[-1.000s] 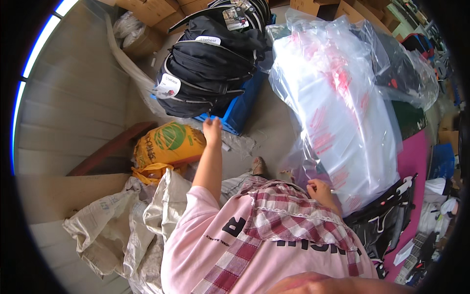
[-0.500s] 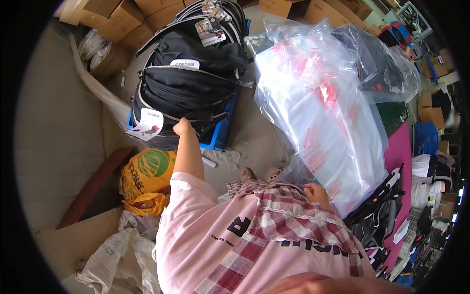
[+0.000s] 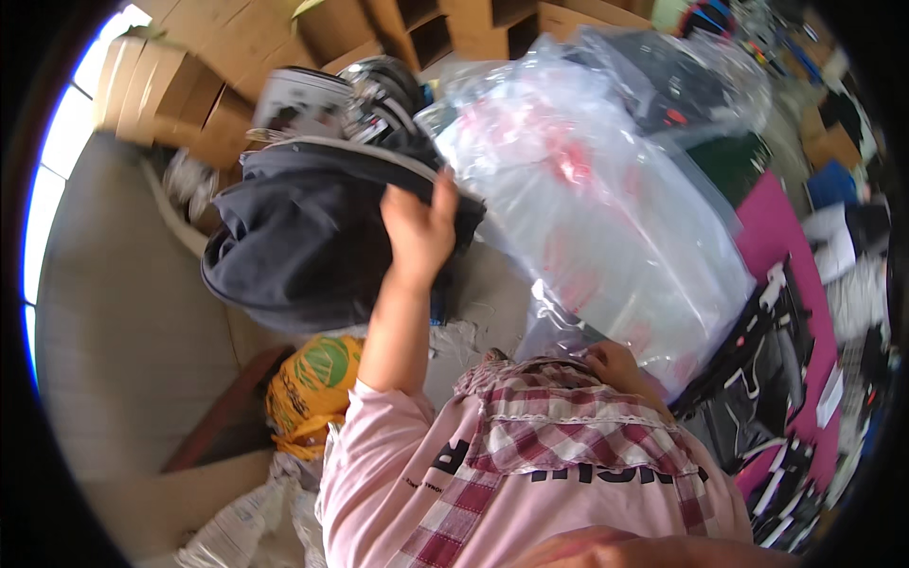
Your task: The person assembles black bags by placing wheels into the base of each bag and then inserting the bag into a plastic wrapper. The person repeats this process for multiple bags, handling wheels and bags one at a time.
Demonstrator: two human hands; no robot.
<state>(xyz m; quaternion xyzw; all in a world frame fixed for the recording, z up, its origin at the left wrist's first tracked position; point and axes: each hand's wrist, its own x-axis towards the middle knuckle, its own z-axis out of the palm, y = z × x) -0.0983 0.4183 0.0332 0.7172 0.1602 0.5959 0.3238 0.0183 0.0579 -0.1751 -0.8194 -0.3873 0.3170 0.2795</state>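
Observation:
My left hand (image 3: 419, 232) is closed on the right side of a black fabric stroller canopy (image 3: 303, 237) with a pale piped edge. The canopy stands raised and bulging in front of me, its fabric blurred by motion. Behind it, a printed card tag (image 3: 303, 102) hangs near more black canopies with pale rims (image 3: 383, 90). At my waist my right hand (image 3: 614, 364) is curled beside the lower edge of a large clear plastic bag (image 3: 615, 237) over white sheets with red marks. What its fingers hold, if anything, is hidden.
Cardboard boxes (image 3: 237, 47) line the back. A yellow plastic bag (image 3: 317, 379) sits at lower left, near a whitish sack (image 3: 251, 511). To the right are a magenta board (image 3: 786, 232) and black folded frames (image 3: 757, 369). A grey wall (image 3: 123, 284) rises at left.
My left hand has moved up and right, lifting and tilting the canopy so its plain dark side shows. The blue crate is now mostly hidden. My right hand stays near the plastic bag; the view has shifted.

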